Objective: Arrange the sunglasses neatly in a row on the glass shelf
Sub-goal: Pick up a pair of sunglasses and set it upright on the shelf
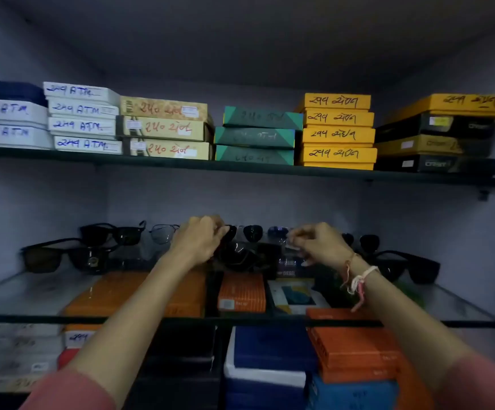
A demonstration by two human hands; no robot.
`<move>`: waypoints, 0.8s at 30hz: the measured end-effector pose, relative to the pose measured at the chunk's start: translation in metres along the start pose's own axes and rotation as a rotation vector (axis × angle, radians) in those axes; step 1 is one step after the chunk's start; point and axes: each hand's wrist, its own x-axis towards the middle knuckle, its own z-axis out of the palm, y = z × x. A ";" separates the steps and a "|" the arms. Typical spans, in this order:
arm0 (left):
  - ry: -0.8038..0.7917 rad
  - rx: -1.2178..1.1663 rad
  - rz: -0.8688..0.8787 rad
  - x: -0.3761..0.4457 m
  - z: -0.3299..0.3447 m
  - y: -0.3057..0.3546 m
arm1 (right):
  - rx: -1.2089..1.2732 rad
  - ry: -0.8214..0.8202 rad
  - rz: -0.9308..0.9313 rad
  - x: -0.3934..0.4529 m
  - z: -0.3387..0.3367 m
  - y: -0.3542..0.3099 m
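The glass shelf [453, 303] holds a loose row of sunglasses along its back. My left hand [201, 241] is closed on the left end of a dark-lensed pair [250, 232] at the middle back. My right hand [320, 244] pinches the right end of a blue-lensed pair [278, 233]; blur hides the exact grip. Another dark pair [237, 255] lies just in front, between my hands. On the left are a large brown-lensed pair [62, 257], a black pair [113, 233] and a clear-lensed frame [163, 233]. To the right sit a small dark pair [364, 241] and a big black pair [408, 267].
The upper shelf [181, 164] carries stacks of labelled boxes: white [83, 125], beige, green [255, 137], yellow [338, 134] and black. Orange [355, 350] and blue [269, 356] boxes fill the space under the glass. Cabinet walls close in on both sides.
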 end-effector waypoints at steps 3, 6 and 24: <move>-0.146 -0.029 -0.119 0.018 0.013 0.001 | 0.058 -0.159 0.147 0.019 0.013 0.000; -0.283 -0.182 -0.227 0.027 0.021 -0.001 | 0.085 -0.201 0.206 0.031 0.030 0.003; -0.165 -0.453 -0.128 0.024 -0.019 0.017 | -0.098 0.086 -0.012 -0.001 -0.007 -0.024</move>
